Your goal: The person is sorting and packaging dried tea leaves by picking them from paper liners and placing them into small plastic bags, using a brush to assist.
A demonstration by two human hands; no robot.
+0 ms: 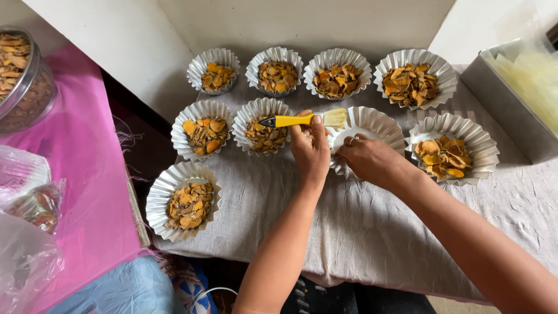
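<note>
My left hand (311, 148) grips a small brush with a yellow handle (296, 120), held level, its pale bristles over the rim of an empty fluted foil cup (372, 123). My right hand (372, 160), with a ring on one finger, holds the near edge of that same cup. Around it stand several fluted foil cups filled with orange and brown dried slices, such as one (265, 134) just left of the brush and one (446, 156) to the right. All rest on a wrinkled grey cloth (372, 227).
A metal tray (505, 107) with pale yellow sheets stands at the right. At the left, a round clear jar (23, 81) of dried slices and plastic bags (26, 197) lie on a pink sheet (87, 174). A white wall is behind the cups.
</note>
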